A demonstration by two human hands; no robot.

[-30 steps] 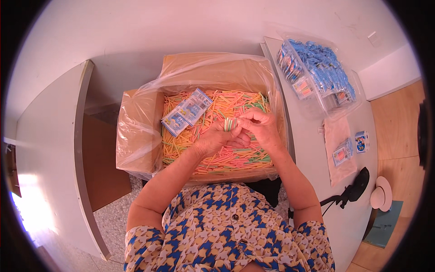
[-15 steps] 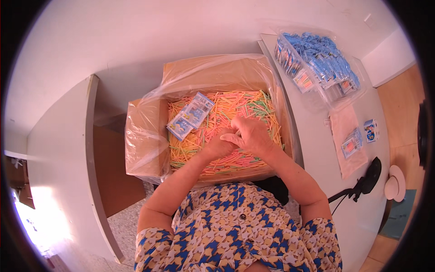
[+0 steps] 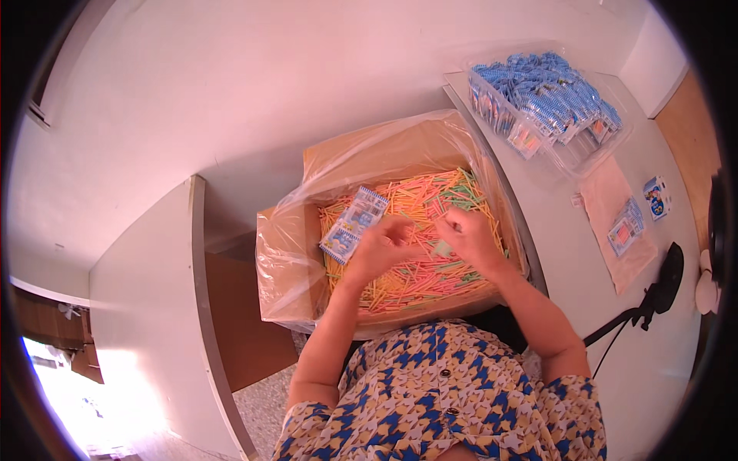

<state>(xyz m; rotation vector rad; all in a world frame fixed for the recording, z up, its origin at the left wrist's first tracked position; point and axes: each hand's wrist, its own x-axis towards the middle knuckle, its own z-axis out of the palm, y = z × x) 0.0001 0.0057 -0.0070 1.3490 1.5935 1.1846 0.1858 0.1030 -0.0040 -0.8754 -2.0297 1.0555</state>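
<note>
Above a mass of thin pastel sticks point(image 3: 403, 288) in pink, yellow, orange and green, my two hands are apart. My left hand point(image 3: 382, 250) has its fingers bent and the thumb stretched toward the right, a gap between them and nothing seen inside. The right hand point(image 3: 470, 240) is closed, fingers curled in; a small pale green patch point(image 3: 443, 247) shows by its fingertips, and whether it is held I cannot tell. Close beside my left hand, blue-and-white printed packets point(image 3: 357, 219) lie on the sticks, partly covered by that hand.
A plastic-lined cardboard box point(image 3: 288, 265) holds the sticks. On the grey table point(image 3: 565, 253) at right stand a clear tub point(image 3: 573, 157) heaped with blue packets, a pink cloth point(image 3: 607, 200) with packets on it, a blue card point(image 3: 656, 198) and a black clamp-like stand point(image 3: 653, 300). A grey panel point(image 3: 154, 300) stands left.
My hands were together over the sticks; now they have separated, left hand toward the packets and right hand to the right. The whole view has shifted and tilted a little.
</note>
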